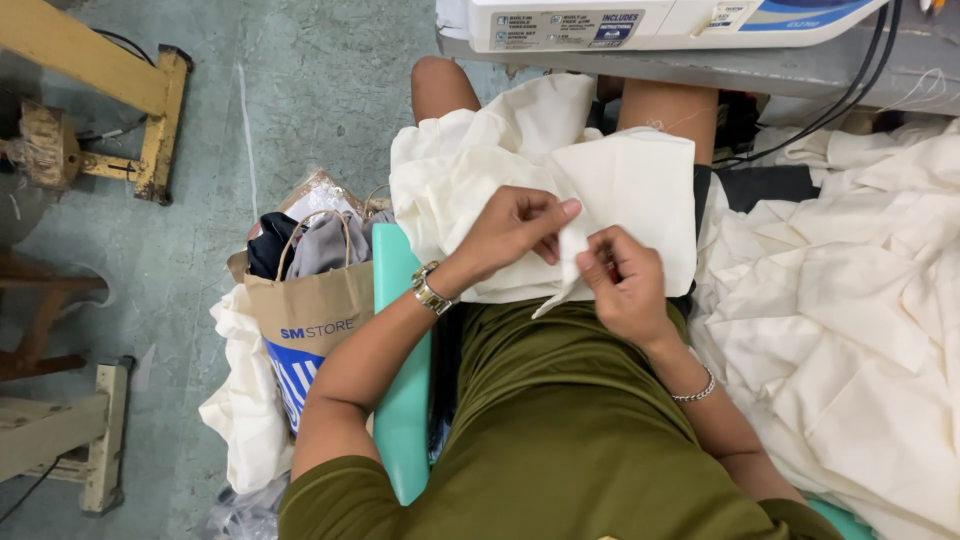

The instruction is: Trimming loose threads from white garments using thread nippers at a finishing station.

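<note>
A piece of cream cloth (625, 190) lies across my lap, folded over my knees. My left hand (515, 228), with a metal watch on its wrist, pinches the cloth's near edge between thumb and fingers. My right hand (625, 285), with a thin bracelet on the wrist, grips the same edge just to the right, fingers curled around a fold. The two hands almost touch. More of the same cream cloth (450, 170) bunches up to the left on my lap.
A white sewing machine (650, 22) sits on a grey table (800, 70) ahead, black cables hanging off it. A heap of cream cloth (850, 320) lies to my right. A brown paper bag (315, 300) with clothes stands left, beside my teal seat (400, 400). Wooden frames (110, 80) stand farther left.
</note>
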